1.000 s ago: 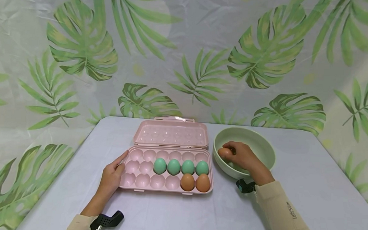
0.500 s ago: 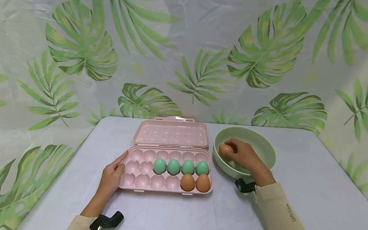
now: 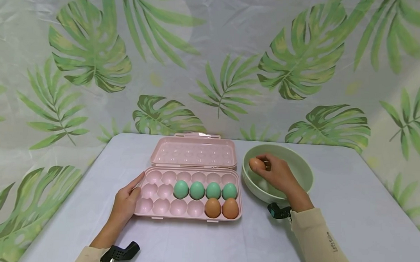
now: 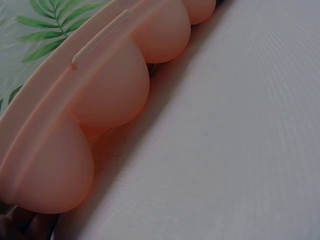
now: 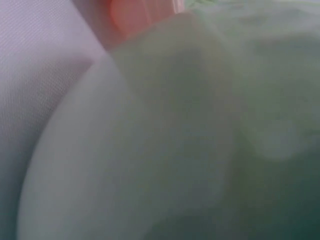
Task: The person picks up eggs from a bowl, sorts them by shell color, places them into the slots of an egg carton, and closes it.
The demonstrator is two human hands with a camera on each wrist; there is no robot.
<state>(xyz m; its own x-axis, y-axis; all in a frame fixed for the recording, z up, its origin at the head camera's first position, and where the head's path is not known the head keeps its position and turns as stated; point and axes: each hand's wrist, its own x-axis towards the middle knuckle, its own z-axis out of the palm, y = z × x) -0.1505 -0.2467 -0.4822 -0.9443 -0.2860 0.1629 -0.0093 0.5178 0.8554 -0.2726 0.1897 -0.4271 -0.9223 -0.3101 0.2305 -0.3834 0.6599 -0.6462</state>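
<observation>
With my right hand [image 3: 277, 174] I pinch a brown egg [image 3: 256, 164] over the left side of the pale green bowl [image 3: 304, 174]. My left hand [image 3: 125, 202] grips the left end of a pink egg carton [image 3: 188, 218], which lies with its lid [image 3: 195, 152] folded back. In the left wrist view, fingers [image 4: 22, 222] show under the end of the carton [image 4: 115, 85]. Several green eggs [image 3: 197, 190] fill the right part of the middle row. Two brown eggs [image 3: 230, 208] sit at the right of the front row. The right wrist view shows mostly the bowl's blurred outside [image 5: 125, 150].
A white cloth covers the table [image 3: 205, 248]. The bowl stands close beside the carton's right end. Behind the table hangs a leaf-patterned curtain [image 3: 184, 79]. Black wrist cameras [image 3: 279, 211] sit at both sleeves.
My right hand has lifted the brown egg a little from inside the bowl towards its rim level. The left hand stays on the carton.
</observation>
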